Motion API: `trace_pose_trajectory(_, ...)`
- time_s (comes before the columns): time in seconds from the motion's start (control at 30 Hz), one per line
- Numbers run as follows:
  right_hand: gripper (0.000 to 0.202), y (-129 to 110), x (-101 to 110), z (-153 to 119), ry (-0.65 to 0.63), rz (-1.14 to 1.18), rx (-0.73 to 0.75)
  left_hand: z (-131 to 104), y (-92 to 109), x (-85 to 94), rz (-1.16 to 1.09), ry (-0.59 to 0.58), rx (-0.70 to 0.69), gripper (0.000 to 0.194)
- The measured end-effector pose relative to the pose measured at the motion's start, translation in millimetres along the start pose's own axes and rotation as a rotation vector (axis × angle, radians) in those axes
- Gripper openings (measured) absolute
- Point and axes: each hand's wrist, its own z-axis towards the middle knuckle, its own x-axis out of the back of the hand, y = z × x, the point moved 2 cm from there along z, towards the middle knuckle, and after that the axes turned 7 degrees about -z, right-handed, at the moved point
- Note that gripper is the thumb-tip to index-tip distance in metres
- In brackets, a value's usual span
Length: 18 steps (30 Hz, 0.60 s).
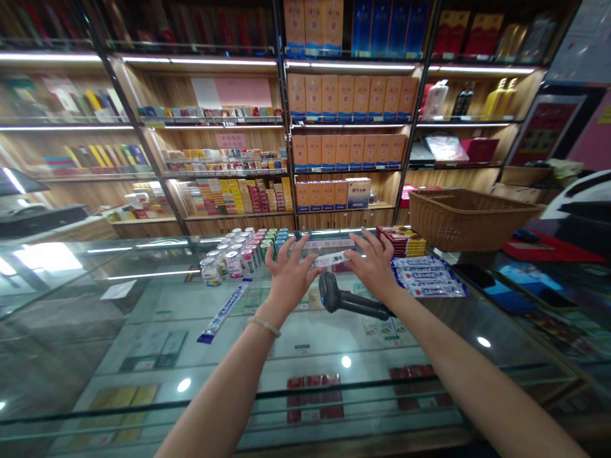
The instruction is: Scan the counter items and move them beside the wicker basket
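Two hands at the ends of one pale printed strip on a glass counter.
One glass counter (162, 312); one wicker basket (443, 222), far right; left hand (290, 272) and right hand (375, 266), fingers spread, thumbs at the strip's ends, though a firm grip cannot be told; one handheld barcode scanner (329, 294) just near of them; one blue-and-white stick packet (224, 312) at left, several overlapping at right, too blurred to count; the pale printed strip (331, 259) lies between the hands, apparently being positioned; shifting it calls for even thumb pressure.
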Motion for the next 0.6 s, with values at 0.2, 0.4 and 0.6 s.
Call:
trace_pose_trajectory(0.2,0.026,-2.2,2.0,-1.0,0.021,0.151,-0.144,1.2,3.0,4.2,-0.036,0.045,0.022,0.026)
trace_pose_trajectory(0.4,0.029,-6.4,1.1,-2.5,-0.022,0.203,-0.149,3.2,4.1,7.4,-0.068,0.073,0.091,0.025)
trace_pose_trajectory(0.6,0.025,-3.2,-1.2,-3.1,0.05,0.19,-0.098,3.9,1.6,3.8,-0.102,0.042,0.122,0.025)
